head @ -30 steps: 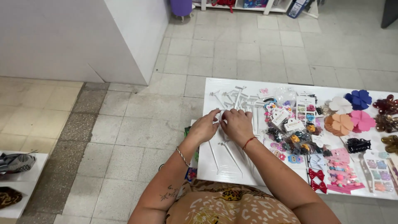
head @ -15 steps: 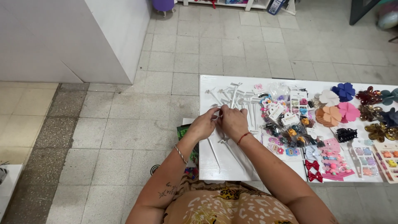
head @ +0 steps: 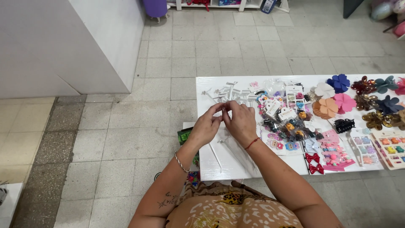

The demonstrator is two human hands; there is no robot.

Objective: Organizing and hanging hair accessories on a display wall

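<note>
- While both hands meet above the near left part of the white worktop (head: 211, 171), the left hand (head: 205, 127) and the right hand (head: 241, 122) pinch together one small white piece (head: 225, 109) between their fingertips; each grip is closed on it, and the piece is too small to say exactly what it is.
- Under the hands lie a few long white hooks (head: 215, 155) flat on the worktop, separate from each other, so this work seems to me only partly done.
- Just behind the hands waits a heap of white hooks and clips (head: 230, 92), many pieces, not sorted; most of the handling is left, as I judge.
- To the right, just beside the right hand, begin the packets of small hair clips (head: 287, 122), very crowded, so there is little free room on that side.
- Further right are the red bows (head: 314, 162), the carded clips (head: 390, 145) and the big flower-shaped claws (head: 333, 103), which reach the far right border of the view.
- The left edge of the worktop is near the left hand; something green and coloured (head: 185, 137) shows just beside this edge, lower down.
- Beyond the far edge the tiled floor (head: 261, 46) is wide and open, with a white wall (head: 63, 46) at far left.
</note>
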